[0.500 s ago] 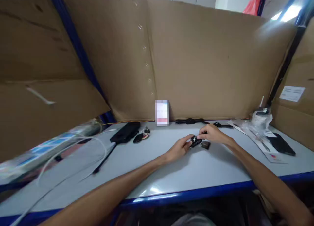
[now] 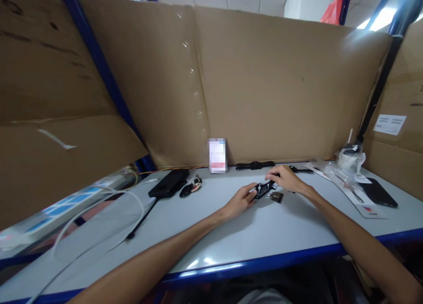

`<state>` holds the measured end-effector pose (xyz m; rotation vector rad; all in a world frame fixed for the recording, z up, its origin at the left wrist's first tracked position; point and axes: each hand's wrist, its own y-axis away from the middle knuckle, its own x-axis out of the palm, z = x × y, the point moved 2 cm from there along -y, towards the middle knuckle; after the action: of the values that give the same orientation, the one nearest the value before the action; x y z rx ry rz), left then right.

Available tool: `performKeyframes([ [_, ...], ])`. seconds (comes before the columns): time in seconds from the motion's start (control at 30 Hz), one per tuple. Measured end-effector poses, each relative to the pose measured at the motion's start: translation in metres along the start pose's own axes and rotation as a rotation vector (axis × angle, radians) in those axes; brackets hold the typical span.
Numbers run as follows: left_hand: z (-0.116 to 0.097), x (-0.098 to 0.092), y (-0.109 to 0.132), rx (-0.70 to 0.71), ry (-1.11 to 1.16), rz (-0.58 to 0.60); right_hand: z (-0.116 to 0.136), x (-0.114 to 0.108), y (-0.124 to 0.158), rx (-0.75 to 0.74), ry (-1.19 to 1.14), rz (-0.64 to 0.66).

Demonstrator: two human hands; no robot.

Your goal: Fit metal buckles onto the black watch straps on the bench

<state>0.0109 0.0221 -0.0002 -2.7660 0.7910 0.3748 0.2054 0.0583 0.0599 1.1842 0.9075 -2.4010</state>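
Note:
My left hand (image 2: pixel 242 198) is closed on the near left end of a small black object with silvery bits (image 2: pixel 262 190), held just over the white tabletop. What kind of object this is I cannot make out. At its far right end, my right hand (image 2: pixel 284 179) has its fingers pinched together around a dark piece, mostly hidden by the fingertips. Under and right of the black object lies a small brown padlock (image 2: pixel 276 197), its shackle pointing left. Behind the hands, a black watch-like strap (image 2: pixel 255 165) lies along the back edge.
A propped phone (image 2: pixel 217 156) leans on the cardboard wall. Left are a black box (image 2: pixel 169 183) with a cable, keys with a fob (image 2: pixel 187 189), and a power strip (image 2: pixel 66 205). Right are another black strap (image 2: pixel 301 169), a packaged tool (image 2: pixel 355 195), and a dark phone (image 2: pixel 379 192).
My right fingers have shifted slightly up, away from my left hand, and more of the black object shows between them. The padlock is less covered. The camera view has tilted a little.

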Motion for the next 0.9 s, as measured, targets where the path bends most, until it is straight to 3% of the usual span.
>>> performKeyframes([
  [0.2,-0.007,0.001,0.001,-0.019,0.074,-0.029,-0.002,0.004,0.0,-0.025,0.016,-0.065],
  [0.37,0.0,0.0,-0.002,-0.038,0.097,-0.155,-0.014,-0.001,-0.001,-0.001,-0.032,-0.372],
  [0.47,0.005,-0.003,-0.004,-0.032,0.099,-0.227,-0.022,-0.004,-0.003,0.09,-0.102,-0.467],
  [0.57,0.004,-0.004,-0.004,-0.016,0.087,-0.246,-0.022,-0.003,-0.003,0.106,-0.097,-0.457],
  [0.8,0.003,-0.002,-0.005,0.034,0.019,-0.181,-0.004,-0.001,0.002,-0.055,0.266,-0.317],
  [0.9,0.004,-0.001,-0.006,0.036,0.011,-0.172,-0.003,-0.001,0.002,-0.052,0.271,-0.253],
])
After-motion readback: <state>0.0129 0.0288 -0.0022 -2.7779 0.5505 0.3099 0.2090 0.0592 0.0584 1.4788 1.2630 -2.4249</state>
